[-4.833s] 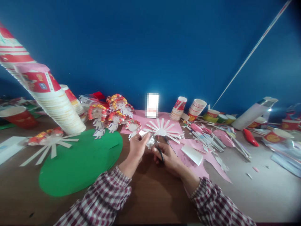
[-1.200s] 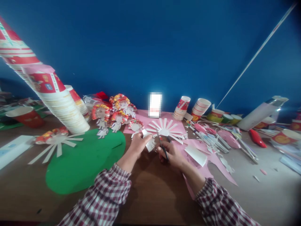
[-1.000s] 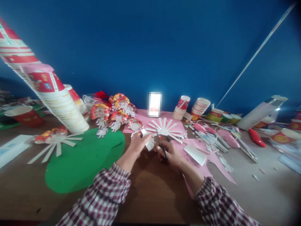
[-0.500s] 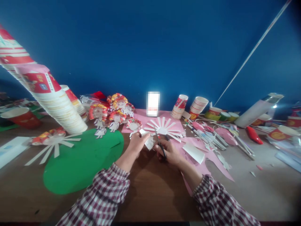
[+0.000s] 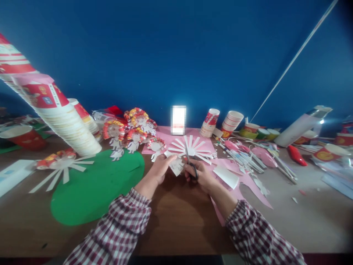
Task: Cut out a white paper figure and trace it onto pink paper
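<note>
A person in checked sleeves [image 5: 127, 213] works at a bench [image 5: 176, 228], the left hand [image 5: 159, 168] with its grip pinched on a paper piece [image 5: 177, 168] at the centre, the right hand [image 5: 199, 175] with its grip wrapped round black-handled scissors [image 5: 188, 156] at its 3 o'clock. The blades stand beside the sheet's edge; whether they touch it is unclear. Careful trimming would likely call for steady blades, the left hand turning the paper and its fingertips clear of the line.

Counted from that paper: one scissors; two spoked paper cutouts, one at 1 o'clock [image 5: 191, 151] and one at 9 [image 5: 66, 176]; one green sheet [image 5: 93, 198] at 9; two short cup stacks, at 1 [image 5: 210, 123] and 2 [image 5: 232, 124]; at least four wreathed paper figures [image 5: 135, 141], overlapping, toward 10 and 11.
</note>
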`<state>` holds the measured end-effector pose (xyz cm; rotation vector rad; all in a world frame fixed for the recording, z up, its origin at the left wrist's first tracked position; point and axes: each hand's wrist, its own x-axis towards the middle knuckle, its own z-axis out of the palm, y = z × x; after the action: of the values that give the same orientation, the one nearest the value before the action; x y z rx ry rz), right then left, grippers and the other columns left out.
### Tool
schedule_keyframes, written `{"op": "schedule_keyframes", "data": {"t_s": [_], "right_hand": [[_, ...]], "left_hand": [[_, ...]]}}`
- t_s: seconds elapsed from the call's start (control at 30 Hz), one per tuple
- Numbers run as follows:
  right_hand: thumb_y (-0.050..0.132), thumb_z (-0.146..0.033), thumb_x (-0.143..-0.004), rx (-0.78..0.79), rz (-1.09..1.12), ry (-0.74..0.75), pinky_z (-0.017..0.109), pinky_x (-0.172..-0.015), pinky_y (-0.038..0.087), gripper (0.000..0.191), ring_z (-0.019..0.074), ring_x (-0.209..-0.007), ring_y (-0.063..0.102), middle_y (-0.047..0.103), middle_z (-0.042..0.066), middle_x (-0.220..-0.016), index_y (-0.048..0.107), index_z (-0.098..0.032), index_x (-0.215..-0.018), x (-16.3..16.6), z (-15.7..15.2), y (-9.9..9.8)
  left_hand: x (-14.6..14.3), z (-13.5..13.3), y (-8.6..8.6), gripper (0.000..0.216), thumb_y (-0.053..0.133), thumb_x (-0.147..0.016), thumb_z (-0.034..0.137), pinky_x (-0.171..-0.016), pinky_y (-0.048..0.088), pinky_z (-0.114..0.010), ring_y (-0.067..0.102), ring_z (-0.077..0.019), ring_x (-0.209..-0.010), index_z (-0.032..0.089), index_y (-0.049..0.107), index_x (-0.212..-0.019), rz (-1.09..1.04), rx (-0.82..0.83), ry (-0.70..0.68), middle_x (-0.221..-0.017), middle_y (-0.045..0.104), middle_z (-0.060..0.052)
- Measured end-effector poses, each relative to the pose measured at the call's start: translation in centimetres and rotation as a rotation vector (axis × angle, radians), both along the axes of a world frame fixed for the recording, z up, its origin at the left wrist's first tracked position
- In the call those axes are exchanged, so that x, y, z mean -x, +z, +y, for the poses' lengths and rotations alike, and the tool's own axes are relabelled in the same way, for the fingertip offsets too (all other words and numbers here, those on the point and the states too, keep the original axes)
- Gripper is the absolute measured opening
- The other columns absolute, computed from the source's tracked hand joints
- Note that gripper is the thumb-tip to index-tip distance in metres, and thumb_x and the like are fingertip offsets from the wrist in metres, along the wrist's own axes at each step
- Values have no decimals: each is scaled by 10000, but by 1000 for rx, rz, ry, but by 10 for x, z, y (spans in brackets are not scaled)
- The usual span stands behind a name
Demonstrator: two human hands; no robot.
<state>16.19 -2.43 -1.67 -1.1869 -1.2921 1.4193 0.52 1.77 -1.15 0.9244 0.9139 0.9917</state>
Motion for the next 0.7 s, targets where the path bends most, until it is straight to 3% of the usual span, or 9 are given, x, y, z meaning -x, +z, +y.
{"op": "schedule_keyframes", "data": {"t_s": [0.23,0.5,0.7], "right_hand": [[655,-398,-702,32,111,-8,177,-388,269,269,79,-424,467,523,-34,-509,547,-157,-752,0,-1,3],[651,-370,-695,8,118,-36,178,-393,273,254,77,-416,468,522,-33,-488,521,-155,-658,1,-1,2],[656,-388,-687,36,128,-135,161,-373,258,261,83,-423,488,543,-35,-511,543,-164,-758,2,0,-2]], "left_hand": [[-2,-4,-1,278,664,-696,357,-636,491,-339,650,-224,-644,94,662,-787,-64,-12,-151,-709,697,-102],[-2,-3,-1,305,662,-696,403,-593,475,-294,618,-179,-595,105,636,-756,-116,-27,-142,-666,662,-66],[-6,-6,-1,254,693,-668,350,-556,468,-279,602,-160,-560,136,574,-735,-84,-12,-103,-630,636,-26]]}}
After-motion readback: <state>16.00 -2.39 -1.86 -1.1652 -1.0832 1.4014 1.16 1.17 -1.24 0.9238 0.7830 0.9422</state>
